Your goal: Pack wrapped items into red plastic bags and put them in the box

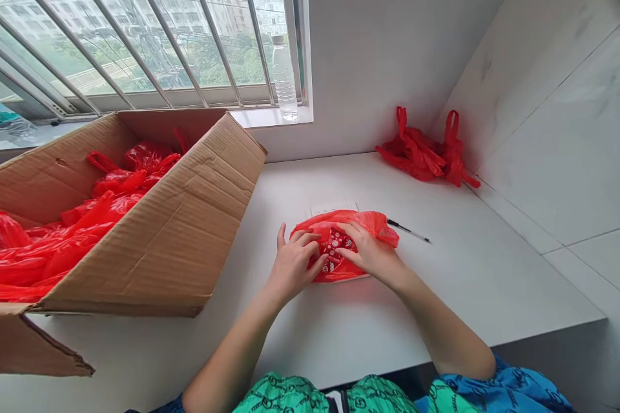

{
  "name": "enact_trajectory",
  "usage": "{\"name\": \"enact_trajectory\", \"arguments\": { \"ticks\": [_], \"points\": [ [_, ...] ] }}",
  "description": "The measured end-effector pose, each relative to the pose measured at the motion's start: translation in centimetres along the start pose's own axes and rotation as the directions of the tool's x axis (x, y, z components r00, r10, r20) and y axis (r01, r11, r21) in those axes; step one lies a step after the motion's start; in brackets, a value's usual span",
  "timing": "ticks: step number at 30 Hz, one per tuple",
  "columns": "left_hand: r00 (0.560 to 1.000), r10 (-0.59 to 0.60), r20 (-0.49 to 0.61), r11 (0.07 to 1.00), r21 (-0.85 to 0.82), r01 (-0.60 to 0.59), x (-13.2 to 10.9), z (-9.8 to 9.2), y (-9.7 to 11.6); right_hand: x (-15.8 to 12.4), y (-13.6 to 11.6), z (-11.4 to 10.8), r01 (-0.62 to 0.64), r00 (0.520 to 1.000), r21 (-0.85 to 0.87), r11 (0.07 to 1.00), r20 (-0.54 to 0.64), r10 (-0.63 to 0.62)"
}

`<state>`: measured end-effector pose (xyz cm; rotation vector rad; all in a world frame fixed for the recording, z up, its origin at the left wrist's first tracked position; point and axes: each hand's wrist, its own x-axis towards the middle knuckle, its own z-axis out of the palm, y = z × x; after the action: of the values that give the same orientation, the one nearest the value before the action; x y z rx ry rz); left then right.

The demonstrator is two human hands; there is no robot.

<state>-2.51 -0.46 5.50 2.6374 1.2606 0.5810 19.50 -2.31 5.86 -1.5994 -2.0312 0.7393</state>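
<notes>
A red plastic bag (372, 222) lies on the white countertop in front of me. In its opening sit small red items with a white pattern (334, 245); their exact kind I cannot make out. My left hand (294, 262) is at the bag's left side, its fingers bent round the edge of the plastic and one finger raised. From the right, my right hand (372, 251) reaches over the bag, thumb and fingers apart around the patterned items. A white sheet or card with faint print (334, 208) shows partly from behind the bag.
To the left, an open cardboard box (194, 219) holds several red plastic bags (116, 197). More red bags (421, 155) lie in the back right corner. A black and clear pen (409, 230) lies right of the bag. A water bottle (285, 80) stands on the windowsill.
</notes>
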Motion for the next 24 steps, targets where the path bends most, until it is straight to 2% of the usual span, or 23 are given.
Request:
{"name": "enact_trajectory", "arguments": {
  "ticks": [3,5,9,12,14,16,20,22,24],
  "points": [
    [1.000,-0.030,0.003,1.000,0.004,0.030,0.1,0.3,0.0,0.8,0.2,1.4,0.001,1.000,-0.053,0.999,-0.010,-0.002],
    [0.998,-0.063,0.022,0.998,-0.003,0.063,0.1,0.5,-0.1,1.1,0.8,1.9,-0.006,1.000,0.004,1.000,0.010,0.006],
    [0.995,-0.093,0.045,0.994,-0.047,0.095,0.0,0.2,0.0,0.9,1.4,1.1,-0.059,0.998,0.323,0.945,0.003,0.062],
    [0.995,-0.095,0.009,0.991,-0.092,0.095,0.0,-0.3,0.3,0.9,1.1,0.0,-0.012,1.000,0.567,0.824,-0.005,0.018],
    [0.995,-0.092,-0.033,0.990,-0.109,0.088,0.0,-0.5,0.4,0.9,0.8,-0.6,0.026,0.998,0.639,0.769,-0.062,0.018],
    [0.996,-0.079,-0.048,0.991,-0.112,0.074,0.0,-0.7,0.5,1.0,0.7,-0.9,0.050,0.990,0.645,0.763,-0.134,0.048],
    [0.998,-0.058,0.010,0.991,-0.121,0.058,0.0,-0.5,0.7,0.6,0.4,-1.6,0.048,0.969,0.568,0.821,-0.225,0.099],
    [0.998,-0.057,0.025,0.990,-0.129,0.060,0.0,-0.4,0.9,0.4,0.2,-1.8,0.042,0.966,0.544,0.838,-0.235,0.105],
    [0.998,-0.066,0.010,0.987,-0.147,0.067,0.0,-0.3,1.1,0.3,-0.1,-1.6,0.058,0.978,0.577,0.814,-0.198,0.071]
  ]
}}
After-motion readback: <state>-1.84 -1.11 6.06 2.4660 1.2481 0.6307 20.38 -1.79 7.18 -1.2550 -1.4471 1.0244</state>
